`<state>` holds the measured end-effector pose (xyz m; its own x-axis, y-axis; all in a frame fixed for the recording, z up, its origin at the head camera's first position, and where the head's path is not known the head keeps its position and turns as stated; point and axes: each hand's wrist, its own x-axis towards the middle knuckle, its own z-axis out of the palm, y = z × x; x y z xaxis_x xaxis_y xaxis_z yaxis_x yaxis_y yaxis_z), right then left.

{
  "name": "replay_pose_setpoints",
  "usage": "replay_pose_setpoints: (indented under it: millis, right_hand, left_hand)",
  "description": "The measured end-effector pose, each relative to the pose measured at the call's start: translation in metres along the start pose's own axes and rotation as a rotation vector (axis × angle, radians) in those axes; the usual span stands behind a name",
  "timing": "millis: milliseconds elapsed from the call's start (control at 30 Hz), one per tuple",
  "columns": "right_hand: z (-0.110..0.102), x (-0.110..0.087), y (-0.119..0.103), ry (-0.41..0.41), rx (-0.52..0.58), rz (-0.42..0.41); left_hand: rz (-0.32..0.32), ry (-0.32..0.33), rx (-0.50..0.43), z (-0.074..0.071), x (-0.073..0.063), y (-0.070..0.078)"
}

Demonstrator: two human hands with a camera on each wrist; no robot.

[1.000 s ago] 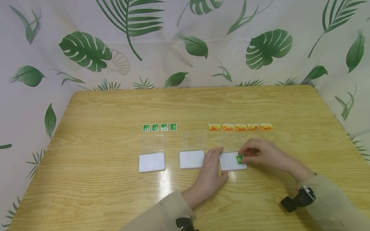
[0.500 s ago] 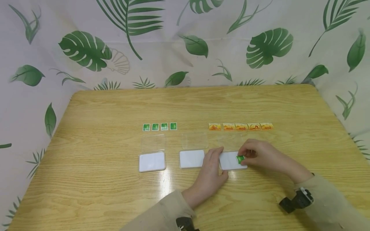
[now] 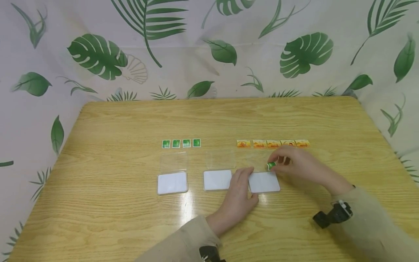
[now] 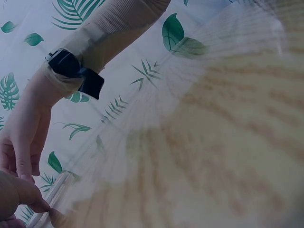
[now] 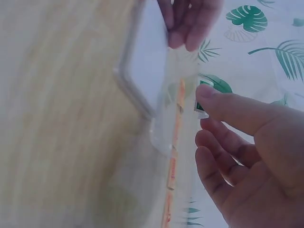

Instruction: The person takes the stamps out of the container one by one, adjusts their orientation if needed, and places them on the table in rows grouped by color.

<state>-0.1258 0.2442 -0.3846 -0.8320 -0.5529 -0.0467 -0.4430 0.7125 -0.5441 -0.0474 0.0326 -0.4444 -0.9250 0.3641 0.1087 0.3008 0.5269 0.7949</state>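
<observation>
My right hand pinches a small green stamp-like square with a white border between thumb and index finger. It hangs just behind the right-hand white card box, a shallow clear case with a white top face. In the right wrist view the green square sits mostly behind the thumb, and the other fingers curl loosely below. My left hand grips the left end of that box, thumb at the near edge and fingers at the far edge. In the left wrist view the left thumb presses at the box's side.
Two more white card boxes, middle and left, lie in the same row. Behind them are clear lids. Farther back lie several green squares at left and a row of orange pictured pieces at right.
My right hand has lifted the green square off the right-hand box's white face and moved it backward past the far edge. My left hand has stayed in place.
</observation>
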Motion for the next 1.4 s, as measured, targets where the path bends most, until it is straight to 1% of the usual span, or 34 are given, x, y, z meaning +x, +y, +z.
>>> replay_pose_setpoints:
  millis: [100,167,267,400,633,800,900,1000,1100,1267,1400]
  right_hand:
    - [-0.005,0.010,-0.001,0.008,0.005,0.005]
    - [-0.007,0.018,-0.002,0.018,0.000,-0.007]
    - [-0.009,0.030,-0.004,0.019,0.001,-0.007]
    - [-0.009,0.045,-0.006,-0.009,-0.009,0.002]
    - [-0.010,0.073,-0.009,-0.051,-0.018,-0.019]
    - [-0.013,0.100,-0.016,-0.105,-0.042,-0.051]
    - [-0.013,0.115,-0.023,-0.127,-0.076,-0.080]
    - [-0.009,0.128,-0.029,-0.135,-0.106,-0.103]
    - [-0.001,0.140,-0.034,-0.139,-0.112,-0.125]
    - [0.016,0.155,-0.042,-0.144,-0.102,-0.167]
    - [0.025,0.165,-0.050,-0.149,-0.103,-0.178]
  left_hand:
    - [0.001,-0.002,-0.008,-0.001,0.001,0.000]
    - [0.003,0.000,-0.011,-0.002,0.001,-0.001]
    - [0.015,0.011,-0.011,-0.002,0.002,-0.001]
    - [0.032,0.024,-0.008,-0.002,0.002,-0.001]
    - [0.019,0.008,-0.020,-0.003,0.002,-0.001]
    - [0.022,0.006,-0.026,-0.004,0.003,-0.002]
    - [0.029,0.021,-0.023,-0.004,0.003,-0.003]
    - [0.045,0.039,-0.009,-0.003,0.003,-0.003]
    - [0.055,0.045,0.004,-0.001,0.002,-0.004]
    - [0.048,0.042,0.000,0.001,0.000,-0.005]
    - [0.052,0.044,-0.007,0.000,0.000,-0.006]
